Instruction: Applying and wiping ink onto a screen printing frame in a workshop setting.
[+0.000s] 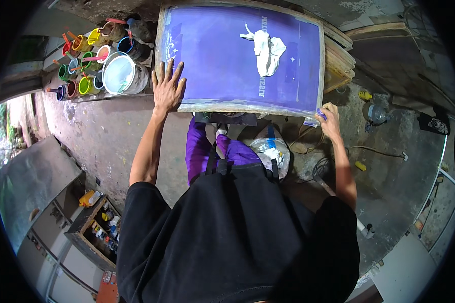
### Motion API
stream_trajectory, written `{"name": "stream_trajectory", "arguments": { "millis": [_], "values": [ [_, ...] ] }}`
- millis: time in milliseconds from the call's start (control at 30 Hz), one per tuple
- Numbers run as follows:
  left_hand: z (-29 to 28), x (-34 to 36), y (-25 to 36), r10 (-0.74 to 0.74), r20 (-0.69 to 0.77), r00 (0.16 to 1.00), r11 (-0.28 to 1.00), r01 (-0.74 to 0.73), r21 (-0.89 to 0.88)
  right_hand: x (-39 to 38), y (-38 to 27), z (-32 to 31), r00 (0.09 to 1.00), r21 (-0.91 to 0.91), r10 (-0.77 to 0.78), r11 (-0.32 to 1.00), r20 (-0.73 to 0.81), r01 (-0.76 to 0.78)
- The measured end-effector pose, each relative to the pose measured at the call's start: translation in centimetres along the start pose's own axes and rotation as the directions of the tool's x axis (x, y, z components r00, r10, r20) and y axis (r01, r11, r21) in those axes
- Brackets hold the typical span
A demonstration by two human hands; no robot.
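At the far left, a bright outdoor gap (14, 129) lay beyond a grey panel (38, 179), with a wooden box of small containers (100, 227) nearer the person. Above these, pots of coloured paint (88, 87), several with handles or sticks protruding, stood crowded beside a larger white bucket (120, 74). The left hand (168, 92) was palm down with fingers spread, grasping nothing, and rested on the lower left corner of a wood-framed purple panel (212, 60). This panel lay directly before the person, above the floor. A crumpled white cloth (269, 53) lay on its right half, over part of some pale lettering. Below the panel's near edge, a translucent bag (275, 151) stood near the purple trousers (199, 151). The right hand (330, 121), at the lower right corner, was curled about a small purple wad (320, 114); whether it also gripped the frame could not be told. Farther right were stacked wooden frames (338, 60) and a clear plastic jug (376, 113).
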State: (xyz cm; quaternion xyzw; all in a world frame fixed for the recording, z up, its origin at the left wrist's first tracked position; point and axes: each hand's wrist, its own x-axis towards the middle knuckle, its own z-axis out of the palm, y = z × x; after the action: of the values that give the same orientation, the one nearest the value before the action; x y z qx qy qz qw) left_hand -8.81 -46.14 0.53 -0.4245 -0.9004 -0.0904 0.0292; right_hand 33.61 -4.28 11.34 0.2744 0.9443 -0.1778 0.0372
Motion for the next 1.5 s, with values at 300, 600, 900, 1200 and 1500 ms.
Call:
{"name": "stream_trajectory", "arguments": {
  "millis": [300, 600, 900, 1200, 1500],
  "values": [
    [-0.1, 0.1, 0.5, -0.007, -0.027, 1.000, 1.000, 0.007, 0.002, -5.8, 5.4, 0.0, 0.989, 0.076, 0.146, 0.986, 0.037, -0.149],
    [0.6, -0.1, 0.0, -0.017, -0.030, 0.999, 0.999, 0.018, 0.038, -20.2, 17.7, -4.5, 0.940, 0.009, 0.317, 0.948, -0.128, -0.318],
    [0.5, 0.3, -0.3, 0.046, -0.091, 0.995, 0.998, -0.042, 0.050, -24.6, 6.1, -0.7, 0.805, 0.354, 0.523, 0.835, -0.279, -0.420],
    [0.7, 0.4, 1.3, -0.034, -0.011, 0.999, 0.990, 0.035, 0.138, -10.2, -11.1, 9.3, 0.897, 0.521, 0.439, 0.755, 0.050, -0.398],
    [0.6, -2.3, 6.6, -0.029, 0.026, 0.999, 0.998, 0.030, -0.056, -1.3, -18.6, 17.2, 0.818, 0.501, 0.459, 0.828, -0.347, -0.251]
  ]
}}
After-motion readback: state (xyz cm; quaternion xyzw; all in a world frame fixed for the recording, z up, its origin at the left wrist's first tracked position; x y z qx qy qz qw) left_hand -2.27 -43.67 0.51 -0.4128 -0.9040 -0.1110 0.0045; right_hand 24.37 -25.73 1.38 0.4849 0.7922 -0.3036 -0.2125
